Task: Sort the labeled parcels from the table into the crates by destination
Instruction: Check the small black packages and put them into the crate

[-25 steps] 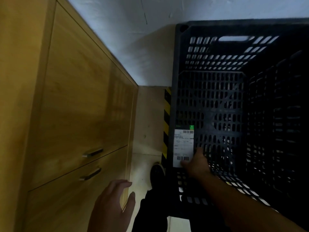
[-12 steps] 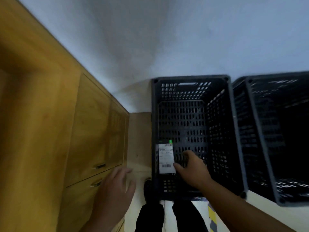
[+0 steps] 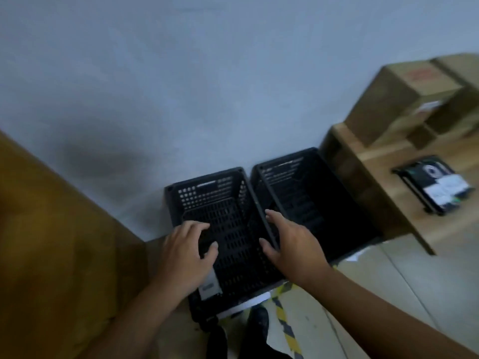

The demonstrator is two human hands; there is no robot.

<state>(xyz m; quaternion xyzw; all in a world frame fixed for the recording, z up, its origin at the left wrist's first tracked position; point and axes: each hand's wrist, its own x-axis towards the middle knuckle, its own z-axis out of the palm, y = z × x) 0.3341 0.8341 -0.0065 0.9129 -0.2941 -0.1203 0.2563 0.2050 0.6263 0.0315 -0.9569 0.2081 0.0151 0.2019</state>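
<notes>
Left hand (image 3: 184,251) and right hand (image 3: 293,244) hover loose and empty over the left crate (image 3: 207,181). The likely next pick is the parcel (image 3: 435,189) on the table (image 3: 440,229) to its right.

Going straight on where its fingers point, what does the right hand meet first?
Likely the left rim of the right crate, just ahead of the right hand; its height above it is unclear.

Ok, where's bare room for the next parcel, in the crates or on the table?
Left crate: floor bare from the far wall to the middle; the labeled parcel fills its near-left corner, behind the left hand. Right crate: too dark to tell. Table: bare strip between the cardboard boxes and the black parcel; far end crowded.
</notes>
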